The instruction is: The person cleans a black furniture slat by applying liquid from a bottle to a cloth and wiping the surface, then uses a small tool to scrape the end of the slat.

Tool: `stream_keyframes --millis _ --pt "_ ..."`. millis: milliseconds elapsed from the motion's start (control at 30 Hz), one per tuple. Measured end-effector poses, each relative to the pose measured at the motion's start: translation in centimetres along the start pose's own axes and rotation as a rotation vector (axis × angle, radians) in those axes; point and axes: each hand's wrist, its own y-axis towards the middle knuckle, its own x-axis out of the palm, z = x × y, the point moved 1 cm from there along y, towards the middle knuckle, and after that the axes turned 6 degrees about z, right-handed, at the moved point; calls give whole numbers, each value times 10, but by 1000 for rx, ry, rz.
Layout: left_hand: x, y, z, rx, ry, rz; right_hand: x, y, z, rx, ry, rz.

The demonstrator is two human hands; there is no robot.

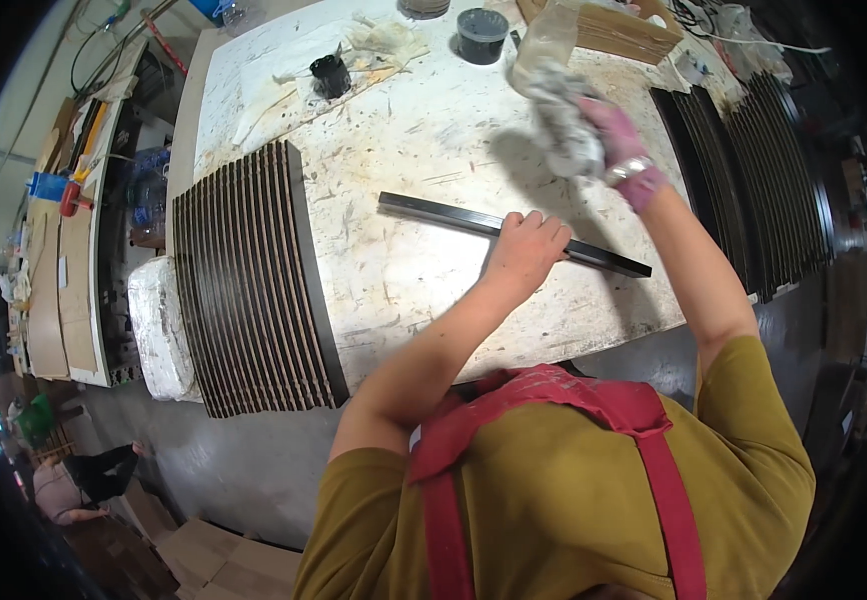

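My bare left hand [529,255] is wrapped round a long black bar [434,212] that lies slantwise across the white table. In a pink glove, my right hand [619,140] is raised at the far right and grips a crumpled grey-white rag [562,122], blurred by motion. Just beyond the rag stands a translucent plastic bottle [546,48], partly hidden by it. The rag is apart from the bar.
Many similar dark bars stand in a row [249,285] at the table's left edge, and more [754,180] at the right. Farther back are a small black-stained cup [331,75], a tub of dark liquid [482,36] and a cardboard box [624,35]. Another person [79,485] is at lower left.
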Motion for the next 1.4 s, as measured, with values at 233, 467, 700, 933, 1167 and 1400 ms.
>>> stream_keyframes --millis 233,467,700,933,1167,1400 --pt "-26 14 -26 -22 14 -244 -156 -121 -21 -119 132 276" --pt "-24 53 -73 -428 -554 -559 -182 -210 18 -34 196 430" --pt "2 110 -13 -991 -1405 -449 -204 -245 63 98 -163 510" --pt "67 172 34 -1006 -1687 -418 -219 -272 41 -5 -356 349" --pt "123 186 64 -1121 -2039 -130 -247 -290 42 -40 -466 451" --pt "165 226 85 -1302 -1927 -249 -259 -289 40 -125 -508 398"
